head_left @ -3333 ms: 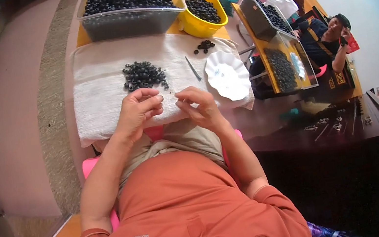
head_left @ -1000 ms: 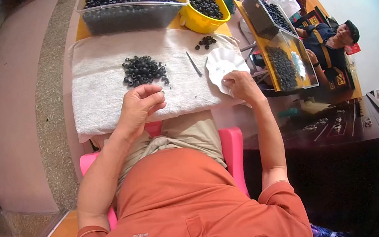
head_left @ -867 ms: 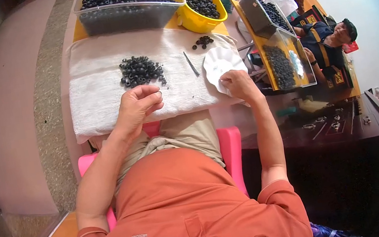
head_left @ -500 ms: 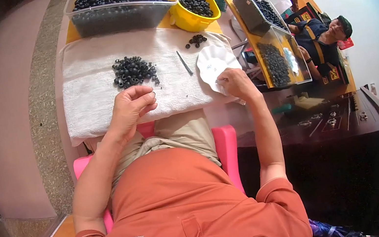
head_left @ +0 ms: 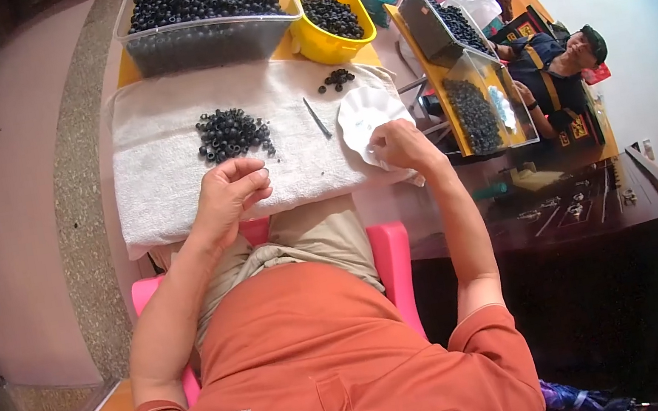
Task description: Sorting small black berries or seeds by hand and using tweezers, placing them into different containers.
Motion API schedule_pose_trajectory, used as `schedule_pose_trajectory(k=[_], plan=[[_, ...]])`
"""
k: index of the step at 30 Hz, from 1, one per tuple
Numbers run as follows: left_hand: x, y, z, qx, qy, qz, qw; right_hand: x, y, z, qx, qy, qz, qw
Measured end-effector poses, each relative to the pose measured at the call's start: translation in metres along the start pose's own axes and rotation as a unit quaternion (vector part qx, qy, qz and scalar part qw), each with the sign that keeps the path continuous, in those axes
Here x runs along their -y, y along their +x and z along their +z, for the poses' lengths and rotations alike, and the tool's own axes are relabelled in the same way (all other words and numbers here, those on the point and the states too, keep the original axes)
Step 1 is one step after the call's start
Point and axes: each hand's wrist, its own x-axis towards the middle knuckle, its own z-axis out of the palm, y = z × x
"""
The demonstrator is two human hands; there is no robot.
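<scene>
My left hand (head_left: 226, 198) hovers over the white towel (head_left: 164, 197), just below a pile of small black ring-shaped parts (head_left: 231, 133). Its thumb and forefinger are pinched together; whatever sits between the tips is too small to make out. Over at the right, my right hand (head_left: 407, 146) reaches into a white dish with a scalloped rim (head_left: 362, 105), its fingers drawn together at the dish's inside. What they grip there is hidden. Between the pile and the dish lies a thin dark pointed tool (head_left: 317, 117). A smaller group of black parts (head_left: 338, 80) rests above the dish.
A large clear bin (head_left: 213, 43) full of black parts stands at the far edge, beside a yellow tub (head_left: 359, 39) of the same. To the right, more bins (head_left: 447, 27) sit on another table, with a person (head_left: 560, 61) beside it.
The view has shifted slightly, so the towel and bins appear a little lower and further left. Both hands keep their pinched poses, the left near the pile and the right at the dish.
</scene>
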Motion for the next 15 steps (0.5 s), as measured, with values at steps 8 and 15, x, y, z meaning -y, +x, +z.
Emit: schedule_pose_trajectory(k=[8,15], plan=[[-0.001,-0.002,0.003,0.000,0.012,-0.002,1.000,-0.022,-0.005,0.015,-0.156,0.058,-0.090,0.982],[-0.001,-0.001,0.004,-0.007,0.004,-0.001,1.000,-0.035,-0.009,0.029,-0.230,0.133,-0.088,0.960]])
